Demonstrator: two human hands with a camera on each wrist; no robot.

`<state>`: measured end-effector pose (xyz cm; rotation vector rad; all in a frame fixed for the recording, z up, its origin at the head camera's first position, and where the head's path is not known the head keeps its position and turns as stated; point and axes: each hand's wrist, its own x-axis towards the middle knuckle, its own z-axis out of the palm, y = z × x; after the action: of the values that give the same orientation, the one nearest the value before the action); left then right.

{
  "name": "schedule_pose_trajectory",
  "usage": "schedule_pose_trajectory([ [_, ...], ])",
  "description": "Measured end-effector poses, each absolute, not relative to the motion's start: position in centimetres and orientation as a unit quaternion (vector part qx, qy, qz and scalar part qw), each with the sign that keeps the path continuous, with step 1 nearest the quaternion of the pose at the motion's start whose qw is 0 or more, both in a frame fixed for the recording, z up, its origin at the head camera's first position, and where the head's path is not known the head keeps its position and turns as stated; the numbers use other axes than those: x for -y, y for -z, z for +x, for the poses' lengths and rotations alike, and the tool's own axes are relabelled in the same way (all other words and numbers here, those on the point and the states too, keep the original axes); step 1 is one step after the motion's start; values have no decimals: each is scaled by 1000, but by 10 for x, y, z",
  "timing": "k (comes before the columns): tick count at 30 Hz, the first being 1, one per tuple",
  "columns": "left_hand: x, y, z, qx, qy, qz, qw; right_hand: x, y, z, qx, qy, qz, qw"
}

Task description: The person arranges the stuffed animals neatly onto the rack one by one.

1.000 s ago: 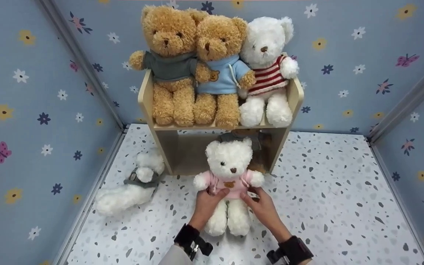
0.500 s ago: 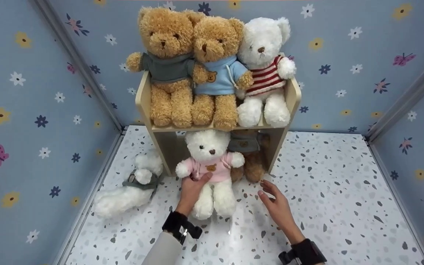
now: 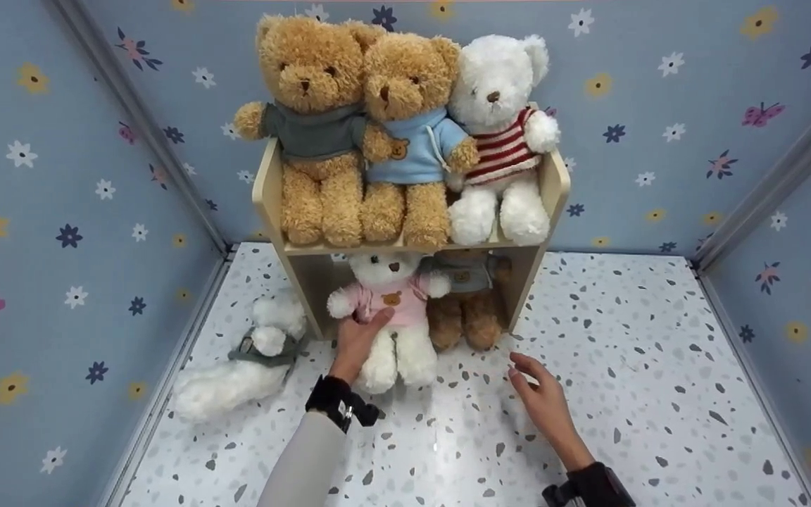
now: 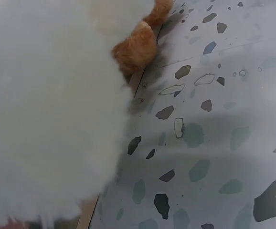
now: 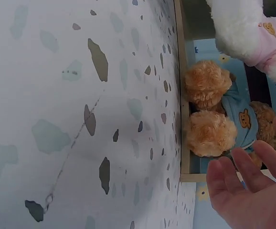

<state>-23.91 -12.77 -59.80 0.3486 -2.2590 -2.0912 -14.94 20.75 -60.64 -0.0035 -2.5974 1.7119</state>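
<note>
A white teddy bear (image 3: 409, 306) in a pink hoodie is upright at the opening of the shelf's lower compartment, its head partly under the upper board. My left hand (image 3: 356, 341) grips its side at the waist, thumb on the hoodie's front. White fur (image 4: 52, 114) fills much of the left wrist view. Beside this bear, a brown teddy bear (image 3: 472, 310) in a grey top sits in the compartment's right part. My right hand (image 3: 543, 398) hovers over the floor to the right, fingers loosely bent and holding nothing; the right wrist view shows the same hand (image 5: 252, 195).
A wooden shelf (image 3: 557, 190) stands against the flowered wall. On top sit a brown bear in dark green (image 3: 314, 134), a brown bear in light blue (image 3: 412, 151) and a white bear in red stripes (image 3: 504, 151). Another white bear (image 3: 236, 384) lies on the speckled floor at left.
The pink-hoodie bear has moved left and back into the lower compartment, carried by my left hand. My right hand has let go of it and moved away to the right.
</note>
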Motion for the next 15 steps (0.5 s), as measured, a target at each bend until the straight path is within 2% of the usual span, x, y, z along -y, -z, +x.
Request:
schedule_pose_trajectory([
  [15, 132, 607, -263, 707, 701, 93, 22, -207, 614, -148, 835, -551, -5, 21],
])
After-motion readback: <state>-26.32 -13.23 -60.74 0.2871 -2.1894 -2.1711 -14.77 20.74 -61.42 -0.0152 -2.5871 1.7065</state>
